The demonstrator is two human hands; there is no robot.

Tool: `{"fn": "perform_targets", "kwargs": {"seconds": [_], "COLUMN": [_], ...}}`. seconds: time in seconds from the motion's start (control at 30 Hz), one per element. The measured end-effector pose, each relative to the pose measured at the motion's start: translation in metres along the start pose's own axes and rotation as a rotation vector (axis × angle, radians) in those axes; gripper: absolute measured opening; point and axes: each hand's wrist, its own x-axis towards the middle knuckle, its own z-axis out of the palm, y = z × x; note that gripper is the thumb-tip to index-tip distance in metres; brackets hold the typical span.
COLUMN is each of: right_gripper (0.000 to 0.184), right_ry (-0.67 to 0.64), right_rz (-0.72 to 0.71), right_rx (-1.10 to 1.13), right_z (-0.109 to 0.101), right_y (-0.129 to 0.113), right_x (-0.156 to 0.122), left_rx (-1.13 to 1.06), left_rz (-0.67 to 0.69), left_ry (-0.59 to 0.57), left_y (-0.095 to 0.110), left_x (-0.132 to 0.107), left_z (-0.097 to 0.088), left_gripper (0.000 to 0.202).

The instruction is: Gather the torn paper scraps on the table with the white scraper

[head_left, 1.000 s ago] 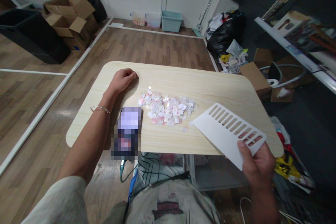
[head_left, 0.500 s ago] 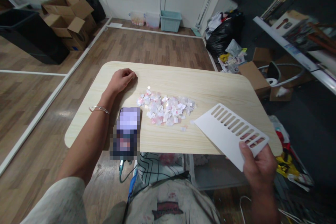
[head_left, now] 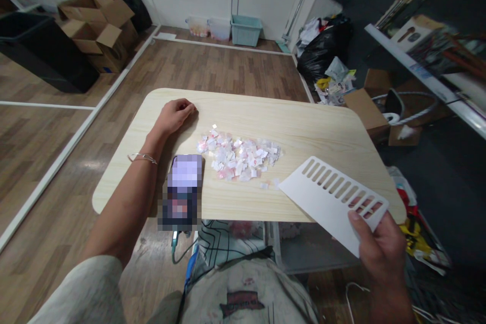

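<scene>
It looks like a cluttered workroom or storeroom. Open brown cardboard boxes [head_left: 113, 54], a tall black plastic bin [head_left: 49, 55], a full black plastic bag [head_left: 322, 53] and a crowded white-edged shelf [head_left: 440, 87] show it.

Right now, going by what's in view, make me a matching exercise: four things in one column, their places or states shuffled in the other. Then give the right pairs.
Column one
1. Slotted plate
2. Phone
3. Scraps
4. Left hand

Column two
A. In a loose heap on the table
B. Loosely curled, near the table's far edge
C. In the right hand
D. Cable at its near end

Pairs: 1-C, 2-D, 3-A, 4-B
</scene>
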Motion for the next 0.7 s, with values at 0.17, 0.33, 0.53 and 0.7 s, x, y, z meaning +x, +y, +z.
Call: {"fn": "perform_targets", "kwargs": {"seconds": [0.17, 0.33, 0.53, 0.7], "right_gripper": [0.058, 0.058, 0.051, 0.054], "right_ry": [0.001, 0.026, -0.018, -0.002], "right_rz": [0.132, 0.197, 0.133, 0.110], "right_rx": [0.077, 0.155, 0.054, 0.002], "right_z": [-0.003, -0.002, -0.004, -0.018], "right_y": [-0.004, -0.018, -0.024, -0.015], "right_x": [-0.005, -0.017, -0.019, -0.015], "left_rx": [0.006, 0.005, 0.012, 0.014], "left_rz": [-0.002, 0.018, 0.006, 0.022], "left_ry": [-0.009, -0.003, 0.000, 0.000], "left_y": [-0.002, -0.007, -0.007, -0.007], "left_x": [0.000, 0.002, 0.002, 0.002], "left_z": [0.000, 0.000, 0.000, 0.001], "left_gripper": [0.017, 0.017, 0.019, 0.019]}}
